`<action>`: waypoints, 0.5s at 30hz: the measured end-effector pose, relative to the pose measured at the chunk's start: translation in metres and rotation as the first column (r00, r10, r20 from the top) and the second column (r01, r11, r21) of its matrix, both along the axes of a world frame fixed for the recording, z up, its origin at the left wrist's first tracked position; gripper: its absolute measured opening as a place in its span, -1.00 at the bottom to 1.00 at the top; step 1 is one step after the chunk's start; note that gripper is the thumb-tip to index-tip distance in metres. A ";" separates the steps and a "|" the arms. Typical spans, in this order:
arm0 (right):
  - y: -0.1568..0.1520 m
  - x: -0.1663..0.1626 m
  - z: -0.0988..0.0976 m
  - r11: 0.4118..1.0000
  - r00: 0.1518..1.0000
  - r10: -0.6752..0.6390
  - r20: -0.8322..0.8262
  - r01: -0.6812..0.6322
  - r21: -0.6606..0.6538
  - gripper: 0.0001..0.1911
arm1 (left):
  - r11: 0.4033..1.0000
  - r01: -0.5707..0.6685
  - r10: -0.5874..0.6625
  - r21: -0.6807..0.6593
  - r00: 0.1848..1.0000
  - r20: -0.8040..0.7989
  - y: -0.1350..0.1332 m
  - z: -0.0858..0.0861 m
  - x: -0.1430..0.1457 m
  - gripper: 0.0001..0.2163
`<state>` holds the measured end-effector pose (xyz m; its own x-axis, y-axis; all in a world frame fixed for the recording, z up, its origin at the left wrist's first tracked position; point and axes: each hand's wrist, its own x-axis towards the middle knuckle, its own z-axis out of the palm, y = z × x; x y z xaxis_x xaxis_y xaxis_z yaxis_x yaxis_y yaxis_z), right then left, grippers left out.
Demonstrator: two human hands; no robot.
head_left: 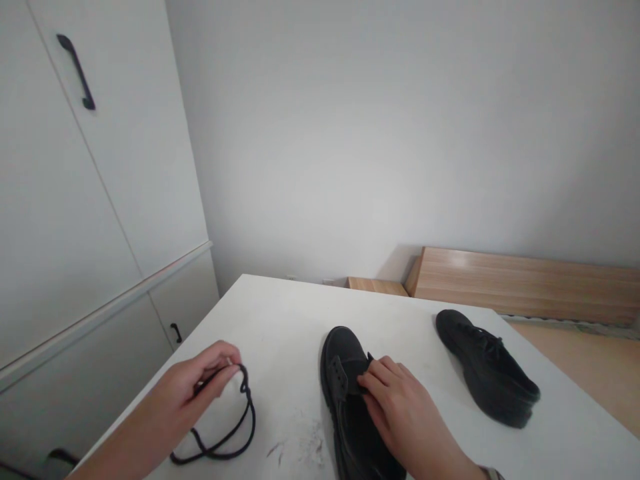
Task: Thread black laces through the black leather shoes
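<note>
A loose black shoelace (253, 419) hangs in loops from my left hand (203, 381), pinched between thumb and fingers above the left side of the table. Toe pointing away from me, a black shoe (344, 343) stands in the middle; no lace shows in the eyelet flap on its left side. My right hand (406, 403) closes its fingers on the upper of this shoe, near the tongue and right flap. Exactly which part it grips is hidden under the fingers. To the right, apart from both hands, sits a second black shoe (483, 373) with its lace in and tied.
The white table (285, 313) has dark scuff marks near the front. White cabinets (125, 167) with black handles stand on the left. Behind the table are a grey-white wall (350, 133) and a wooden headboard-like panel (525, 280) at the right.
</note>
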<state>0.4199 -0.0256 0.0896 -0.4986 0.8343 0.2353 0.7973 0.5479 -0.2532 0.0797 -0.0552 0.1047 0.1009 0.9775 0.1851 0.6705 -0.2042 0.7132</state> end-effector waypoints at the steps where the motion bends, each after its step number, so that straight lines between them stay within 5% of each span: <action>1: -0.005 -0.002 0.007 0.999 0.999 0.023 -0.046 -0.024 -0.022 -0.74 | 0.998 0.065 -0.065 -0.028 0.998 0.018 0.002 0.012 0.017 -0.75; 8: -0.033 -0.027 0.054 0.907 0.833 0.084 -0.547 -0.291 -0.303 -0.46 | 0.924 0.378 -0.360 -0.053 0.909 0.210 0.001 0.055 0.105 -0.92; 12: -0.030 -0.037 0.044 0.886 0.751 -0.065 -0.657 -0.259 -0.385 -0.72 | 0.920 0.373 -0.265 -0.121 0.820 0.507 0.005 0.049 0.109 -0.86; 15: -0.026 -0.038 0.029 0.892 0.531 -0.186 -0.827 -0.262 -0.368 -0.65 | 0.907 0.392 -0.174 -0.154 0.682 0.711 0.009 0.038 0.102 -0.78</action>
